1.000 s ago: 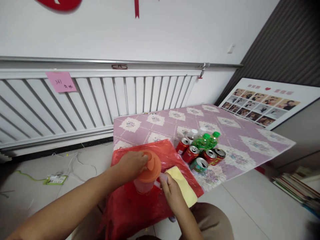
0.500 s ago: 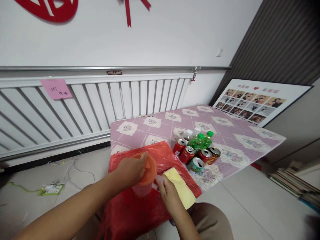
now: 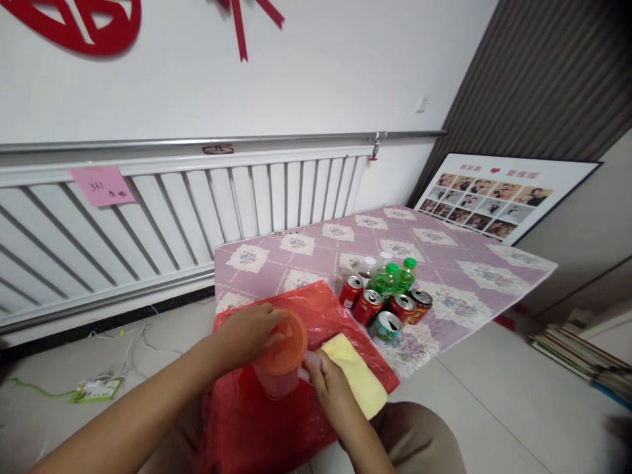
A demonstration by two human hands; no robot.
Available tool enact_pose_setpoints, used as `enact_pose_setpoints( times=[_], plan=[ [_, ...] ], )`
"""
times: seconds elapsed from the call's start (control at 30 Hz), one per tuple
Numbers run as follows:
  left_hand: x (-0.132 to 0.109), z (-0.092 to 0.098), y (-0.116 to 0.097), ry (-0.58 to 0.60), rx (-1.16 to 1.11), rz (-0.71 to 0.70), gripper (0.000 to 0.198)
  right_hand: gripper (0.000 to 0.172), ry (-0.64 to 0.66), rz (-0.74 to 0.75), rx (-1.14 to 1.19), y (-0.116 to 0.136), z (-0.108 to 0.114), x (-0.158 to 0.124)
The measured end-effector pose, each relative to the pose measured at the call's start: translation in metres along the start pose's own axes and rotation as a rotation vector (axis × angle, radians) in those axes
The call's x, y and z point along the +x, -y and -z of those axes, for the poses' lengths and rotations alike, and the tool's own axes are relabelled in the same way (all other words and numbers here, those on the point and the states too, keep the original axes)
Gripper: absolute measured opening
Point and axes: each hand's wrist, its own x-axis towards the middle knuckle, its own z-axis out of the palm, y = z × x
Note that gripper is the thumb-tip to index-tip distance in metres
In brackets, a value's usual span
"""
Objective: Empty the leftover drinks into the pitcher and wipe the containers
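A plastic pitcher (image 3: 277,384) with an orange lid (image 3: 291,343) stands on a red plastic sheet (image 3: 257,431) at the table's near edge. My left hand (image 3: 249,332) lies over the lid from the left, its fingers curled at the lid's raised grip; the fingertips are partly hidden. My right hand (image 3: 332,382) is closed around the pitcher's clear handle on the right side. Just beyond that hand, a folded yellow cloth (image 3: 358,378) rests on the red sheet.
Red cans (image 3: 368,307), a green can (image 3: 385,328) and green-capped bottles (image 3: 385,282) stand grouped right of the sheet on the flowered tablecloth (image 3: 439,237). A radiator (image 3: 247,197) runs behind. A power strip (image 3: 99,390) with cords lies on the floor.
My left hand has shifted on the lid, its fingers now lying lower and flatter across it. My right hand stays on the handle. The whole view has shifted slightly.
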Motion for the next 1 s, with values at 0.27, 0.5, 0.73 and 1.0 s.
enact_pose_setpoints(
  times=[0.27, 0.5, 0.73, 1.0],
  plan=[
    [0.002, 0.008, 0.018, 0.047, -0.167, -0.498, 0.054, 0.039, -0.011, -0.016, 0.026, 0.002, 0.002, -0.002],
    [0.008, 0.010, 0.023, 0.058, -0.047, -0.551, 0.041, 0.039, 0.012, -0.009, 0.022, 0.005, 0.002, -0.003],
    [0.011, 0.004, 0.027, 0.028, 0.211, -0.534, 0.017, 0.040, 0.034, -0.005, 0.036, 0.003, 0.003, -0.003],
    [0.003, -0.011, 0.022, -0.002, 0.307, -0.407, 0.015, 0.038, 0.002, -0.012, 0.005, -0.003, -0.002, -0.002]
  ],
)
